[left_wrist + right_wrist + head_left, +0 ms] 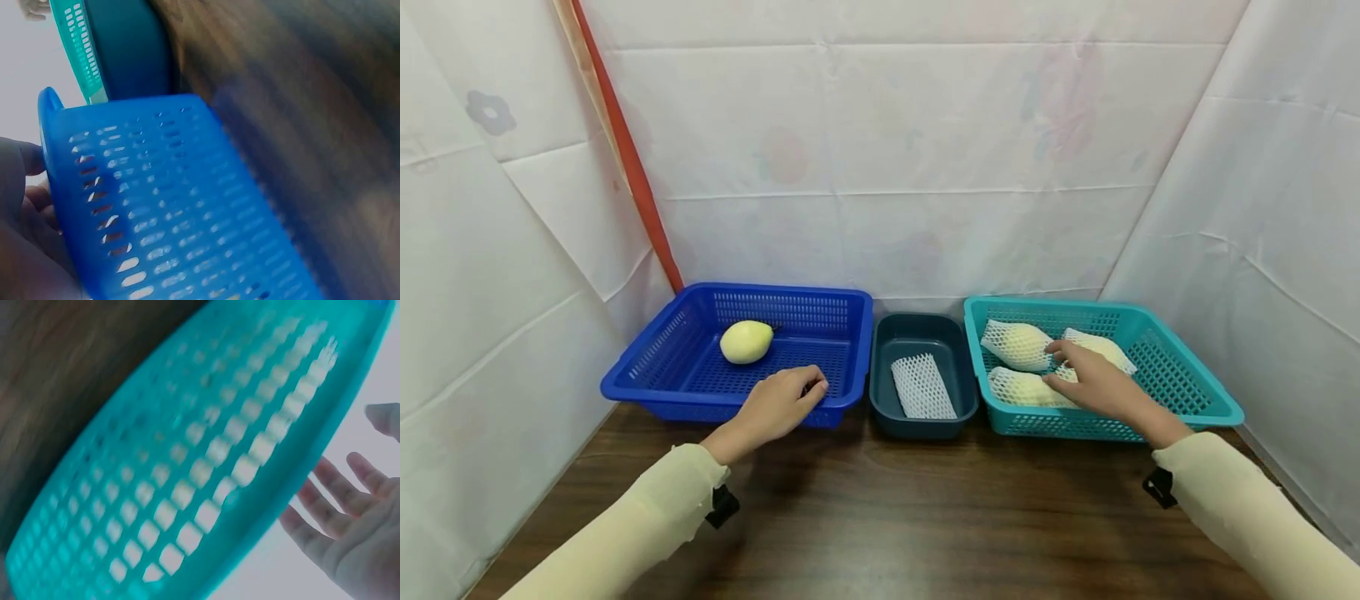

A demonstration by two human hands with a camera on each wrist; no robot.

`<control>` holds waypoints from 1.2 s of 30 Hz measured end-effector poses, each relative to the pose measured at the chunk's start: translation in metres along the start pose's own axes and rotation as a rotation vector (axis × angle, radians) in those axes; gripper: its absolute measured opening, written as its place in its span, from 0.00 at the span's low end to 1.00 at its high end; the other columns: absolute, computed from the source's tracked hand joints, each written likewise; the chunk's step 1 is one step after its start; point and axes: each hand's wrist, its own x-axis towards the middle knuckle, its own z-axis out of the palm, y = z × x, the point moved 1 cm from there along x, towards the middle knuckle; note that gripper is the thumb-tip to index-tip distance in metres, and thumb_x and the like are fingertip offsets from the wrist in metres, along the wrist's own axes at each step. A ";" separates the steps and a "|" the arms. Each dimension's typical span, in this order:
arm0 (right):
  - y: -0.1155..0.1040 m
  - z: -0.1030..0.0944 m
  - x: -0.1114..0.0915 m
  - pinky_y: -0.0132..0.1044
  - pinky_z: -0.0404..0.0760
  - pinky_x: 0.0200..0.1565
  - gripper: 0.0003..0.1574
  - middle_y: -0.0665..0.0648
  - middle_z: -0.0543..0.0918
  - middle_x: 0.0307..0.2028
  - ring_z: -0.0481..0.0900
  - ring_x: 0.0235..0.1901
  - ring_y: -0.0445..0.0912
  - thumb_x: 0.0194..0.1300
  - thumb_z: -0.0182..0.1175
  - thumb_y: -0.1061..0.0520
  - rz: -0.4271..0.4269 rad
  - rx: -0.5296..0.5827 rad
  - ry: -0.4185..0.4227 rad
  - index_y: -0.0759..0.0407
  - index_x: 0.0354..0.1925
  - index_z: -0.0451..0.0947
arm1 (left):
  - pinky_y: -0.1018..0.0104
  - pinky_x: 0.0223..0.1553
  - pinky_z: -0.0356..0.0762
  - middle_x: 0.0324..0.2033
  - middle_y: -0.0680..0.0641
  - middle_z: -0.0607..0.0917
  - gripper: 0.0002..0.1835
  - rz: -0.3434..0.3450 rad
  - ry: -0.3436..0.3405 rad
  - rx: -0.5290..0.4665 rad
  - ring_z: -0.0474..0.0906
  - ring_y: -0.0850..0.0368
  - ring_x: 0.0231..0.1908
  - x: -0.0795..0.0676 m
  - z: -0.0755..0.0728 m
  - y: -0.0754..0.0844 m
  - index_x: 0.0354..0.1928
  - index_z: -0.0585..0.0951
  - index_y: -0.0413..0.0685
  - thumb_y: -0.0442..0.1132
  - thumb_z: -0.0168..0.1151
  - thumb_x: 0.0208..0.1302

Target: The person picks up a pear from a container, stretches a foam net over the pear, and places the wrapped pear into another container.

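A yellow fruit with a dark stem lies bare in the blue basket. My left hand is over that basket's front right part, fingers loosely curled. In the left wrist view, part of the left hand shows behind the basket's perforated wall, with no held thing visible. Over the teal basket, my right hand hovers with fingers spread above several yellow fruits in white foam nets; it partly hides some. The right wrist view shows the right hand extended beyond the rim.
Between the baskets stands a dark teal tray holding an empty white foam net. All three containers rest on a brown wooden table. White cloth hangs behind and at both sides, with a red strip at left.
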 end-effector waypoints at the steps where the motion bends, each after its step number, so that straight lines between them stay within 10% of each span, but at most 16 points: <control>1: -0.005 0.004 0.000 0.57 0.74 0.47 0.28 0.71 0.73 0.54 0.72 0.53 0.64 0.70 0.55 0.54 -0.011 0.009 0.012 0.69 0.61 0.65 | 0.64 0.24 0.69 0.24 0.55 0.77 0.09 -0.002 -0.007 0.005 0.69 0.61 0.22 0.001 -0.003 0.000 0.39 0.80 0.48 0.41 0.51 0.72; 11: -0.032 0.042 -0.006 0.43 0.77 0.38 0.16 0.48 0.79 0.38 0.76 0.37 0.42 0.71 0.53 0.45 -0.056 -0.010 0.027 0.54 0.47 0.78 | 0.62 0.23 0.67 0.24 0.51 0.77 0.09 -0.042 -0.043 0.092 0.69 0.58 0.21 0.026 -0.056 -0.009 0.41 0.78 0.45 0.40 0.50 0.72; 21: -0.032 0.064 -0.008 0.50 0.77 0.42 0.24 0.53 0.82 0.42 0.79 0.41 0.49 0.73 0.46 0.41 -0.089 -0.151 0.061 0.55 0.46 0.80 | 0.51 0.32 0.73 0.38 0.40 0.81 0.14 -0.151 -0.062 0.241 0.76 0.49 0.31 0.069 -0.107 -0.037 0.48 0.76 0.38 0.39 0.46 0.71; 28: -0.028 0.066 -0.007 0.50 0.77 0.42 0.23 0.53 0.82 0.41 0.79 0.42 0.50 0.73 0.47 0.41 -0.102 -0.200 0.090 0.55 0.46 0.81 | 0.43 0.38 0.72 0.43 0.36 0.80 0.14 -0.223 -0.057 0.277 0.75 0.42 0.39 0.098 -0.118 -0.064 0.46 0.76 0.37 0.39 0.46 0.67; 36: -0.028 0.073 -0.008 0.46 0.77 0.37 0.18 0.49 0.81 0.37 0.78 0.36 0.46 0.71 0.51 0.43 -0.114 -0.221 0.125 0.52 0.43 0.81 | 0.40 0.42 0.71 0.46 0.29 0.77 0.20 -0.244 -0.154 0.238 0.74 0.34 0.44 0.105 -0.100 -0.102 0.49 0.73 0.29 0.42 0.53 0.67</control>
